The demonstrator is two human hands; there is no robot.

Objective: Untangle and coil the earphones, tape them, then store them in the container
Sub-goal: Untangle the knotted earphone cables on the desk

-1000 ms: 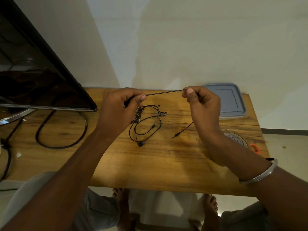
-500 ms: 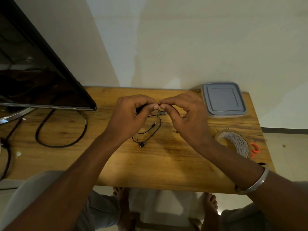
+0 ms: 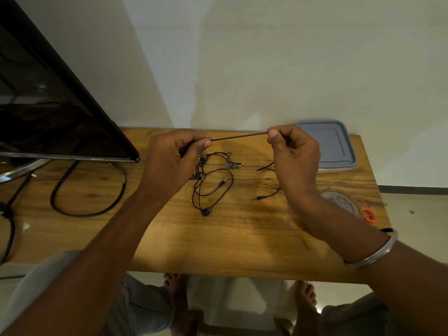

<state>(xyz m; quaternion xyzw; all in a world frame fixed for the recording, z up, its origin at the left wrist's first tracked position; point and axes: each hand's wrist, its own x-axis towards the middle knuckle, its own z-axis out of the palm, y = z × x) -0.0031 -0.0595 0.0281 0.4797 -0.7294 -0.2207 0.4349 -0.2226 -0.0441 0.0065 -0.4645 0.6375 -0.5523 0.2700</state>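
A black earphone cable (image 3: 238, 136) is stretched taut above the wooden table (image 3: 242, 234) between my two hands. My left hand (image 3: 173, 161) pinches its left end and my right hand (image 3: 294, 154) pinches its right end. Below the right hand the cable hangs down and ends in a jack plug (image 3: 258, 197) lying on the table. A second tangled black earphone set (image 3: 212, 183) lies on the table under the hands, with an earbud (image 3: 206, 211) at its near end. The grey lidded container (image 3: 332, 144) stands at the back right. A roll of clear tape (image 3: 341, 202) lies near my right wrist.
A dark monitor (image 3: 48, 112) on a metal stand fills the back left, with a thick black cable loop (image 3: 89, 190) on the table beside it. A small orange clip (image 3: 369, 215) lies next to the tape. My knees and feet show beneath the table's front edge.
Half a second ago my hands were pinched together over the tangle; they have drawn apart, pulling a length of cable taut between them, as they did one second ago.
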